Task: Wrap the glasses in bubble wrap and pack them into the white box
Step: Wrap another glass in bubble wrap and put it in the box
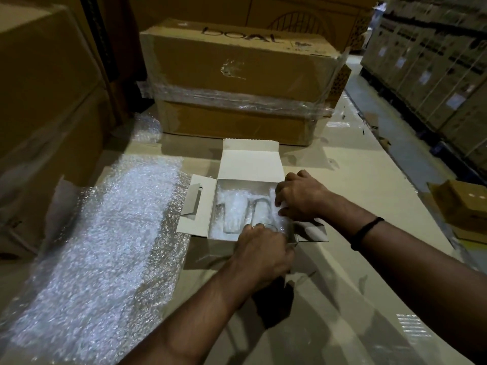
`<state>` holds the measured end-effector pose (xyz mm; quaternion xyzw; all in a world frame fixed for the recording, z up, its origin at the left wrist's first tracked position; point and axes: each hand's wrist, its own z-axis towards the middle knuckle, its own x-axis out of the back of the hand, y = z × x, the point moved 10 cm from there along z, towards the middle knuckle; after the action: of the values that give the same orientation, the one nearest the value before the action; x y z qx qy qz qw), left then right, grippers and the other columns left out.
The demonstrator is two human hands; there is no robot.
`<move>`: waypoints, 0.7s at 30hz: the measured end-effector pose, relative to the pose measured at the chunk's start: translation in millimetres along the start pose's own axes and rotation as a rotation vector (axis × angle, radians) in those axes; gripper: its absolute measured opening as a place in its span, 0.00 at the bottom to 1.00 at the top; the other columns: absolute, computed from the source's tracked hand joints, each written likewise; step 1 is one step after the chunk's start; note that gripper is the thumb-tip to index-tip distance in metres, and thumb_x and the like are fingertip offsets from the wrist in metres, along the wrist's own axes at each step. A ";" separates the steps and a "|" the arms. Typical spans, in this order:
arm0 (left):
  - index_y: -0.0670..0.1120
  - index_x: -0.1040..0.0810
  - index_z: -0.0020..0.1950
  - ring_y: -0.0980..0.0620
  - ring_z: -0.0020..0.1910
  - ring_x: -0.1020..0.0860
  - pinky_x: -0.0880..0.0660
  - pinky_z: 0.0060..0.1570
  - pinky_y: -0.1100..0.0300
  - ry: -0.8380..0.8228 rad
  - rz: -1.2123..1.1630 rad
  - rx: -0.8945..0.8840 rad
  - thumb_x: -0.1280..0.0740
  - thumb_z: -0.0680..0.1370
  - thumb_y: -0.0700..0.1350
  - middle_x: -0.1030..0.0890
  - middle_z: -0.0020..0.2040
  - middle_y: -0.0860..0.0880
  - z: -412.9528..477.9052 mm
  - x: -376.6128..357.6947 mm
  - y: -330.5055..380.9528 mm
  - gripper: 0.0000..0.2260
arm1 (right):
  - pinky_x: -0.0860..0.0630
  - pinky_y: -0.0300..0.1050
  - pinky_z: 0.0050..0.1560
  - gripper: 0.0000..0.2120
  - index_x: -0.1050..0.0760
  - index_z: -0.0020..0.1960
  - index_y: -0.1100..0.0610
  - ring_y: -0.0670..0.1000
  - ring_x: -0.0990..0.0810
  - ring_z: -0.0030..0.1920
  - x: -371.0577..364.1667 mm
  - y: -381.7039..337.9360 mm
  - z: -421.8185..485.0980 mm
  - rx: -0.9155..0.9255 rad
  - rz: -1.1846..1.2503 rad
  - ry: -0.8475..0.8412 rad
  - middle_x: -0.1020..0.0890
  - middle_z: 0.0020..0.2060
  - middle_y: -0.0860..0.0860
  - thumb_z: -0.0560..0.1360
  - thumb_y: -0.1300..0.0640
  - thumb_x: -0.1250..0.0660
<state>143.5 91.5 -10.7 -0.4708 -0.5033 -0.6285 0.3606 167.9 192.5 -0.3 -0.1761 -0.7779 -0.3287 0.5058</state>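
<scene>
The white box [196, 206] sits open on a tan work surface [369, 185], its lid flap standing up at the far side and a side flap folded out to the left. Inside, on crumpled bubble wrap [279, 219], one glass [234, 214] lies on its side in the middle. A second glass [261, 210] lies just to its right. The left hand [263, 251] reaches over the near wall of the box, fingers curled round the near end of the second glass. The right hand [299, 198], a black wristband [367, 230] on its arm, rests on the bubble wrap at the right side of the box, fingers spread and pressing down. A long bubble wrap sheet [105, 246] lies to the left of the box. Large cardboard boxes [237, 75] stand behind.
</scene>
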 end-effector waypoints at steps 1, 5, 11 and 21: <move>0.49 0.24 0.41 0.50 0.41 0.30 0.33 0.50 0.51 0.057 -0.029 -0.010 0.45 0.78 0.54 0.22 0.40 0.49 -0.6 4.9 0.7 0.15 | 0.36 0.49 0.58 0.16 0.24 0.62 0.41 0.53 0.33 0.64 -5.3 -2.1 2.8 -0.005 -0.016 -0.035 0.25 0.65 0.42 0.76 0.40 0.38; 0.50 0.25 0.41 0.51 0.40 0.32 0.34 0.43 0.54 0.155 -0.066 -0.021 0.44 0.75 0.51 0.21 0.41 0.51 -0.2 12.2 5.3 0.11 | 0.37 0.49 0.58 0.17 0.27 0.65 0.38 0.52 0.36 0.64 -15.5 -3.4 10.1 -0.029 -0.018 -0.151 0.25 0.65 0.40 0.76 0.44 0.37; 0.49 0.22 0.48 0.49 0.44 0.31 0.34 0.46 0.52 -0.009 -0.027 0.023 0.42 0.78 0.53 0.24 0.41 0.48 2.2 -1.3 4.2 0.12 | 0.40 0.51 0.61 0.27 0.26 0.63 0.37 0.51 0.36 0.64 -12.6 11.6 4.4 -0.058 0.070 -0.179 0.25 0.64 0.41 0.67 0.30 0.33; 0.49 0.24 0.35 0.51 0.30 0.28 0.34 0.37 0.57 0.214 -0.002 -0.096 0.39 0.73 0.52 0.20 0.32 0.52 -24.9 23.0 1.5 0.10 | 0.43 0.57 0.64 0.27 0.24 0.62 0.40 0.54 0.36 0.65 -26.4 -0.3 6.2 -0.097 0.022 -0.247 0.27 0.66 0.43 0.66 0.32 0.30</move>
<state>132.4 67.4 10.4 -0.4170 -0.4317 -0.6991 0.3887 174.7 198.2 -25.9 -0.2478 -0.8155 -0.3361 0.4007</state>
